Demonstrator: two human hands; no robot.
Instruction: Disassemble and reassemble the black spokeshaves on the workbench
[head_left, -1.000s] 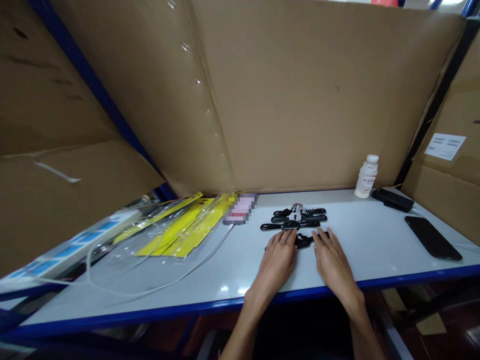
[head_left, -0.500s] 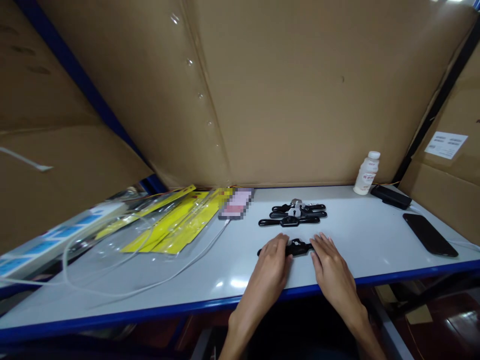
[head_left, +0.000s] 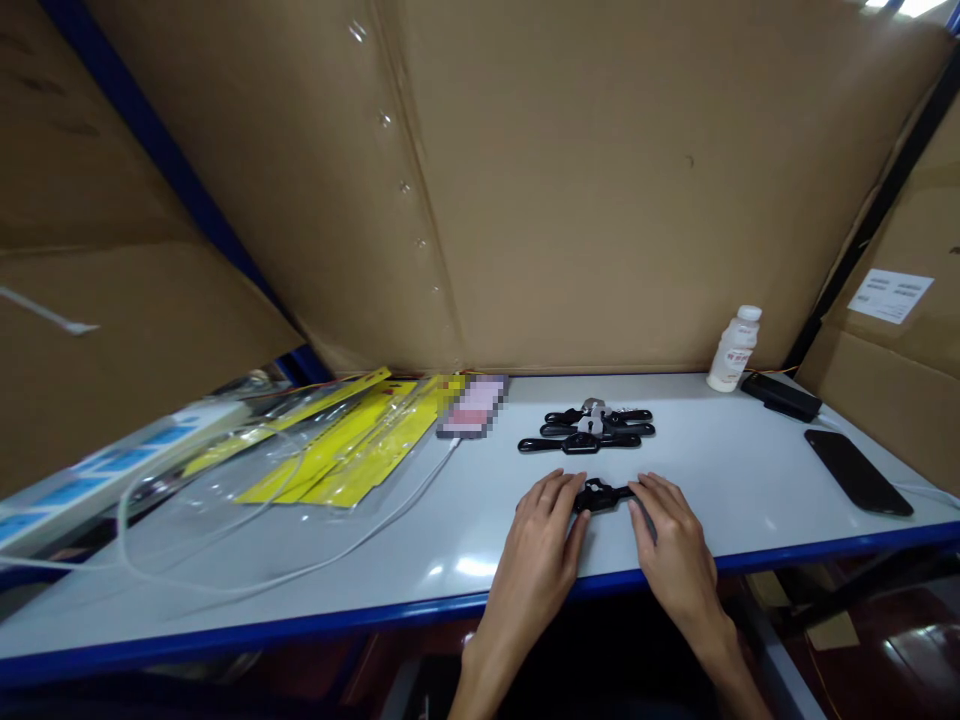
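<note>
A black spokeshave (head_left: 598, 495) lies level near the table's front edge, between my two hands. My left hand (head_left: 541, 535) is closed over its left handle, with the fingers on top and the thumb by the body. The right handle's end is covered by my right hand (head_left: 670, 530), whose fingers and thumb pinch around it. Just beyond, several more black spokeshave parts lie side by side: the nearest body (head_left: 580, 443) has two long handles, and a grey metal piece (head_left: 591, 425) sits on those behind.
Yellow-backed plastic packages (head_left: 352, 440) lie at left beside a phone (head_left: 474, 408) with a white cable (head_left: 375, 530). Towards the right are a bottle (head_left: 733, 350), a black case (head_left: 781, 397) and a dark phone (head_left: 859, 472). Cardboard (head_left: 570, 200) walls the back.
The spokeshave between my hands has shifted slightly. My right hand has moved a little to the right, and its fingers are more curled around the handle.
</note>
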